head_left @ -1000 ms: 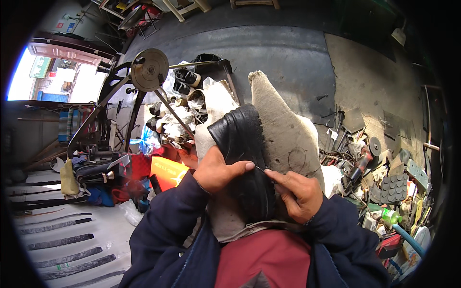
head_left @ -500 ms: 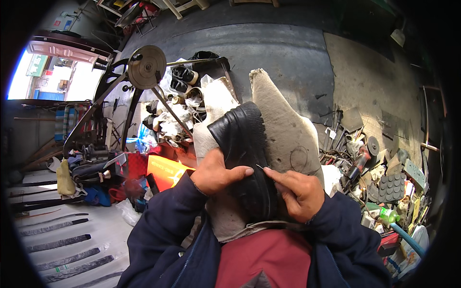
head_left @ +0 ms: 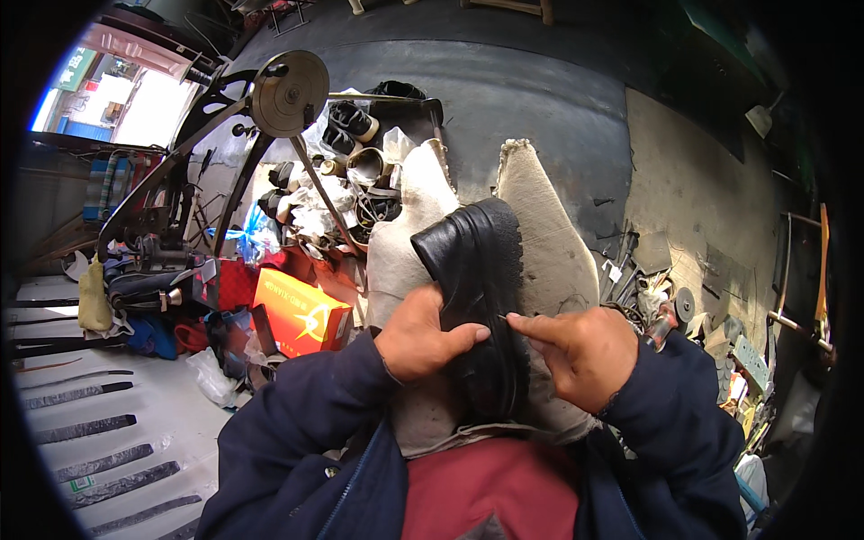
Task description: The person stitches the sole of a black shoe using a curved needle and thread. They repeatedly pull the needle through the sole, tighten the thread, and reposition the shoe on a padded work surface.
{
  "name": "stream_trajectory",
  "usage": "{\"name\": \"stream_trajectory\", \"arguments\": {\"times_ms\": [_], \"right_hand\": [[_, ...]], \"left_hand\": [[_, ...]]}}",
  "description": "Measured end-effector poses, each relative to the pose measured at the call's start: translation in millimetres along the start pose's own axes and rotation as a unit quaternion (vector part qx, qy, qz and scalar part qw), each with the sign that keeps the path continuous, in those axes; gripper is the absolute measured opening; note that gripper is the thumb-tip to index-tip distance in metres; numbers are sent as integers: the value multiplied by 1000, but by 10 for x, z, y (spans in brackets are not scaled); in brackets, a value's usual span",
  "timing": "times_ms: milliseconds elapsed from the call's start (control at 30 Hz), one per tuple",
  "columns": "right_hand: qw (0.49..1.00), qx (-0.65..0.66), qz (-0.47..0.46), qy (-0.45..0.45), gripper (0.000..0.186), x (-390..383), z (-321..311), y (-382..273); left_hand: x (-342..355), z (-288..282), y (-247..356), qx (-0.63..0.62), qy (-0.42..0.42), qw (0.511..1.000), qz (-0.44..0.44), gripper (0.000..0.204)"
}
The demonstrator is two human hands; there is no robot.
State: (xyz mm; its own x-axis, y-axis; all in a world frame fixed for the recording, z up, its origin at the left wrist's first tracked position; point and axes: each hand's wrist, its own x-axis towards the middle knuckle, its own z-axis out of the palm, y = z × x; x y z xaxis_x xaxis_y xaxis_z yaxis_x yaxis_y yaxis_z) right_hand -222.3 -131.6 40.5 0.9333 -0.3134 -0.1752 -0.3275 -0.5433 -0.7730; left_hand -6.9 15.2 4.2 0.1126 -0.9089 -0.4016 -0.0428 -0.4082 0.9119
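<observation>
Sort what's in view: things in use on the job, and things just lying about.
In use:
- black shoe
- left hand, holding it
- right hand, at its edge
- pale lap cloth, underneath

Lying about:
- orange box
- dark strips
- clear plastic bag

R hand (head_left: 589, 355): turned, bk more up | orange box (head_left: 301, 312): less hid by L sleeve (head_left: 301, 400)

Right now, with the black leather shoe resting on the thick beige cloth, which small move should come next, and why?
Perhaps ease the right hand gently along the sole edge of the black leather shoe: its extended index fingertip is at that edge, while the left hand steadies the shoe with its thumb. Whether the fingertip guides a fine tool is too small to tell.
</observation>
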Motion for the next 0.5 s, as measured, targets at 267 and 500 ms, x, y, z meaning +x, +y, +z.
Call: {"name": "stream_trajectory", "arguments": {"times_ms": [267,500], "right_hand": [[987,141,5,-72,32,291,-148,155],[971,230,10,-60,27,259,105,207]], "left_hand": [[78,-45,-201,66,5,998,9,29],[150,-54,-115,54,-27,997,40,31]]}}
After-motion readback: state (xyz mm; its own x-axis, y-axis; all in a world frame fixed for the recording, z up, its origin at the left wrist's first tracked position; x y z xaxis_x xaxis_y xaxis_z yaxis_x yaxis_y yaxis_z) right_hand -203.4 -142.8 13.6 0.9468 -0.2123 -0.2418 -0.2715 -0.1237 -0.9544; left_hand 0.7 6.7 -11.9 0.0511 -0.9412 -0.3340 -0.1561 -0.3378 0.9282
